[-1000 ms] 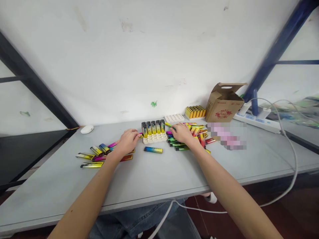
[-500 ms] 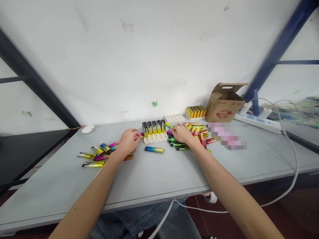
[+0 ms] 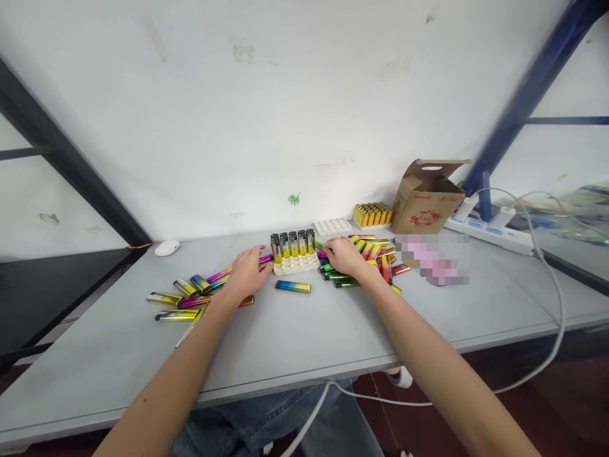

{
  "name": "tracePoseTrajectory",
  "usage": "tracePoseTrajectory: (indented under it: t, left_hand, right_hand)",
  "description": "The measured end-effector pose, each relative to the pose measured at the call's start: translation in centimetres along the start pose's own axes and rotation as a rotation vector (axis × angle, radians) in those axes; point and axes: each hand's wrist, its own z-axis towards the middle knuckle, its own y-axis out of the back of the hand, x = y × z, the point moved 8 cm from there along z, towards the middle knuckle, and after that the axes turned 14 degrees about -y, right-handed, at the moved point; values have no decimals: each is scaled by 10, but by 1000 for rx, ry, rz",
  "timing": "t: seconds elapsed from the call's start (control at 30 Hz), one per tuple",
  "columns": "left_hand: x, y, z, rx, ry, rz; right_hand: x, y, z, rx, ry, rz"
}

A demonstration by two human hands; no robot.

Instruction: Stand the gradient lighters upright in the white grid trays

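Note:
A white tray with holes stands mid-table, with several lighters upright in its back rows. My left hand is just left of it, open, fingers reaching toward the tray's side above loose lighters. Behind its fingertips shows a magenta lighter. Over the left edge of the right-hand pile of lighters is my right hand, with its fingers bent down. What lies between those fingers is hidden. One blue-and-yellow lighter lies flat in front of the tray.
More lighters are scattered at the left. Along the wall are a second white tray, a tray of yellow lighters and a cardboard box. A power strip, a white cable and a white mouse-like object flank the table.
My left hand's fingers have spread slightly, and the magenta lighter shows more plainly behind them. My right hand has shifted very little over the pile.

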Motion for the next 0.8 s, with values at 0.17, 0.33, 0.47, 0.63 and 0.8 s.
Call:
tracePoseTrajectory:
  t: [0.17,0.33,0.47,0.63,0.8]
  left_hand:
    - [-7,-3,0,24,-40,81]
    - [-9,-1,-1,40,-40,108]
    - [-10,-1,-1,58,-39,78]
    - [-12,2,0,36,-61,42]
    - [-10,0,0,32,-55,37]
  right_hand:
    - [1,1,-1,-7,-19,-4]
    - [-7,10,2,-123,-61,156]
    - [-14,27,2,-252,-80,338]
    - [-15,53,-6,-422,-111,392]
    - [-14,65,-11,-463,-148,488]
